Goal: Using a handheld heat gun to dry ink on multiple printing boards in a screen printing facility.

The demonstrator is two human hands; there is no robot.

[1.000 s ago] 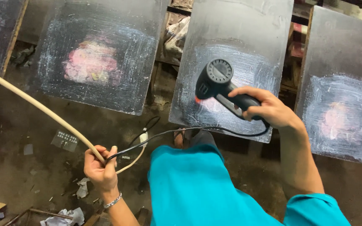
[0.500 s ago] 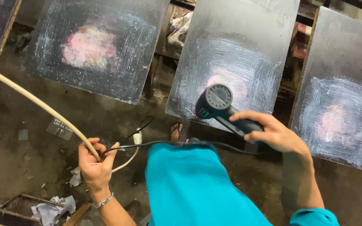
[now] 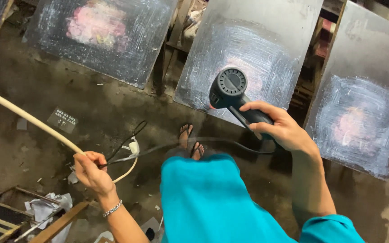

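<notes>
black plastic fills the right hand (image 3: 281, 130): its fingers (image 3: 262, 108) are wrapped tight around the grip of a heat gun (image 3: 231, 88), whose round vented back faces the camera while its nozzle end is turned toward the middle board (image 3: 257, 40), a grey panel leaning upright with a scuffed whitish patch and a faint pink stain just behind the gun. a black power cord (image 3: 194, 143) runs from the gun's handle leftward, blurred, over the person's sandalled foot (image 3: 190, 139) to the left hand (image 3: 91, 172). that hand's fingers (image 3: 96, 158) are closed around the cord together with a pale cream hose (image 3: 23, 116), which stretches up and left of the heat gun to the frame's edge and curls under the hand. left of the heat gun leans a second board (image 3: 109, 40) with a brighter pink smear; right of it stands a third board (image 3: 361, 94) with a chalky swirl and a pink centre. below the gun is teal clothing (image 3: 212, 202). the dark concrete floor (image 3: 46, 81) left of the gun carries paper scraps, and a wooden frame (image 3: 5, 216) lies at the lower left corner. a silver bracelet (image 3: 112, 208) rings the left wrist.
</notes>
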